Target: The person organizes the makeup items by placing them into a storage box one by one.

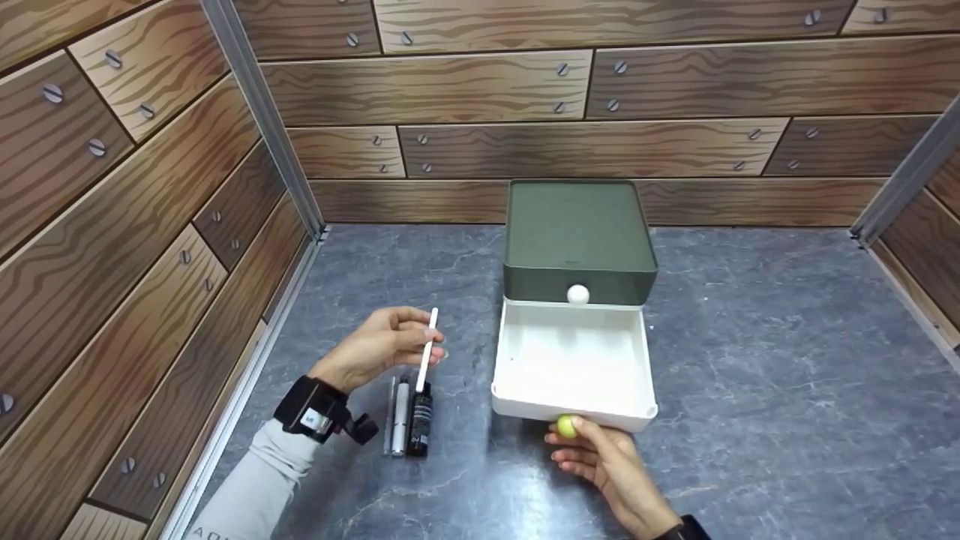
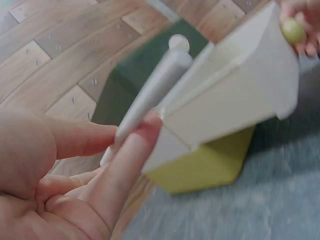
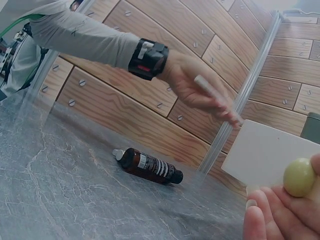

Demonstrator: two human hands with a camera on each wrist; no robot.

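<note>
My left hand (image 1: pixel 390 341) pinches a slim white stick (image 1: pixel 427 349) between thumb and fingers, above the tabletop. In the left wrist view the white stick (image 2: pixel 150 90) looks round and wider at its far end. My right hand (image 1: pixel 611 469) holds the yellow-green round knob (image 1: pixel 566 427) of a white drawer (image 1: pixel 574 352), thumb on the knob. That drawer is pulled out from under a dark green drawer (image 1: pixel 581 225) with a white knob (image 1: pixel 577 294). Its inside shows bare white. A yellow-green section (image 2: pixel 210 165) lies beneath it.
Left of the drawers lie a dark bottle (image 1: pixel 421 427) with a printed label, a silver tube (image 1: pixel 400 420) and a thin clear or grey item (image 1: pixel 388 424), side by side. Wood-patterned walls (image 1: pixel 480 90) enclose the grey marbled tabletop (image 1: pixel 787 412) at the back and sides.
</note>
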